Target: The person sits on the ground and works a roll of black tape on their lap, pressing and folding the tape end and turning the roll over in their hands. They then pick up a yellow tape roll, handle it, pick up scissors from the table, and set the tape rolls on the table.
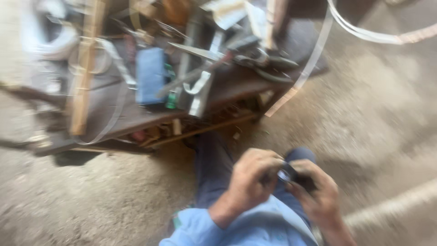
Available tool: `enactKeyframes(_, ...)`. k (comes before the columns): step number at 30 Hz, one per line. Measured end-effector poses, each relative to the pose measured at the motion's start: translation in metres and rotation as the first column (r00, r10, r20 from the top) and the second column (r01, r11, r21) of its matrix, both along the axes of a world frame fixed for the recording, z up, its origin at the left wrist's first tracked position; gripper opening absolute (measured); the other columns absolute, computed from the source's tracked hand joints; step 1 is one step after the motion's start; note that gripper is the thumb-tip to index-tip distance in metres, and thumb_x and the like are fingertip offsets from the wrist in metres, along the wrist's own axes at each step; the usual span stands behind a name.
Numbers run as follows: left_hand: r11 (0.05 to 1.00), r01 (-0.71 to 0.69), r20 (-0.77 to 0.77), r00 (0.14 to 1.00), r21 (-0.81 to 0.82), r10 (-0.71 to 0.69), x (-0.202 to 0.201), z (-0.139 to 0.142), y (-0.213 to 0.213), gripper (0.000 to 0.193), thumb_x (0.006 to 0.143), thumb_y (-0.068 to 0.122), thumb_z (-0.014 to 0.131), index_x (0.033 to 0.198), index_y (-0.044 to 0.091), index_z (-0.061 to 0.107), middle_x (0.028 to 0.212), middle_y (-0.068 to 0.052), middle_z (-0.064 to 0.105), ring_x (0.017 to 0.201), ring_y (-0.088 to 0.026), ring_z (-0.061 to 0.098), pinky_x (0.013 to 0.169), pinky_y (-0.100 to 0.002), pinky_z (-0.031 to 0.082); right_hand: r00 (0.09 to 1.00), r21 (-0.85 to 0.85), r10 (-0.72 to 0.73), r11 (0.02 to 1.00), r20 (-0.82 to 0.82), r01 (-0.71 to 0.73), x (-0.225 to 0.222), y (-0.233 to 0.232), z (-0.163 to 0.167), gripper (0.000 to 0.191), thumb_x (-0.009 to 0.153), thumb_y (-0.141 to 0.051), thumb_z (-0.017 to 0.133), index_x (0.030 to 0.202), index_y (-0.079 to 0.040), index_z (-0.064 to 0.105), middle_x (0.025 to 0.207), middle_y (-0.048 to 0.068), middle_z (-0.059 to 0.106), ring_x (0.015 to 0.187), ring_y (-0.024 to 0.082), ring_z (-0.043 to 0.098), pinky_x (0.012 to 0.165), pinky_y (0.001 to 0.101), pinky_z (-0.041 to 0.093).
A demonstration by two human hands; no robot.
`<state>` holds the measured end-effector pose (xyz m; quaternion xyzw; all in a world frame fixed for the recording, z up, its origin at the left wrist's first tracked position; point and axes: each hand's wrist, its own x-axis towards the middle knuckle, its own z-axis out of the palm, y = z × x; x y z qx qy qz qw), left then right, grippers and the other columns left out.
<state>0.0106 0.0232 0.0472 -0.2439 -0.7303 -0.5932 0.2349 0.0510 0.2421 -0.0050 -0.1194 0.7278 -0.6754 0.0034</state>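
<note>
- The left hand (252,177) and right hand (318,193) are closing together around a small dark, shiny object (287,174) above the person's knee; blur is hiding what it is
- A low wooden bench (236,86) is standing beyond, carrying a blue box (151,75) mid-top and shears (266,64) near its right edge

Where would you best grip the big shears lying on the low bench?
Grip the shears by their dark looped handles at the right end, coming from the bench's open right side. The pointed blades run left toward the blue box, amid clutter. Blur hides finer detail.
</note>
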Motion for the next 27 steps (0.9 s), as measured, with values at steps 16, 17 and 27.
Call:
enactKeyframes(16, 0.99, -0.003, 0.05, 0.999, -0.139, 0.01, 0.008, -0.024, -0.02, 0.023, 0.098, 0.008, 0.078, 0.118, 0.009, 0.066, 0.11, -0.003, 0.072, 0.103, -0.019, 0.072, 0.096, -0.028, 0.06, 0.999, 0.153, 0.036, 0.988, -0.02, -0.033, -0.052, 0.046, -0.131, 0.027, 0.089, -0.016, 0.074, 0.109, 0.003, 0.073, 0.111, 0.021, 0.076, 0.103, 0.023, 0.075, 0.09, 0.0364, 0.061)
enactKeyframes(17, 0.99, 0.007, 0.061, 0.998, -0.138, 0.002, 0.008, -0.023, -0.02, 0.023, 0.098, 0.008, 0.078, 0.118, 0.009, 0.066, 0.109, -0.002, 0.072, 0.103, -0.019, 0.072, 0.095, -0.028, 0.059, 0.998, 0.154, 0.045, 0.987, 0.037, -0.051, -0.05, 0.045, -0.13, 0.027, 0.087, -0.013, 0.074, 0.107, 0.004, 0.074, 0.113, 0.022, 0.076, 0.102, 0.024, 0.075, 0.086, 0.0375, 0.062)
enactKeyframes(27, 0.985, 0.152, 0.196, 0.972, -0.085, -0.134, 0.003, -0.003, -0.029, 0.027, 0.093, 0.002, 0.079, 0.117, 0.009, 0.067, 0.116, -0.007, 0.07, 0.105, -0.023, 0.072, 0.088, -0.029, 0.062, 0.986, 0.167, -0.003, 0.985, -0.169, 0.032, -0.035, 0.014, -0.078, 0.031, 0.075, -0.002, 0.081, 0.104, -0.002, 0.069, 0.106, 0.015, 0.075, 0.104, 0.02, 0.075, 0.096, 0.0331, 0.059)
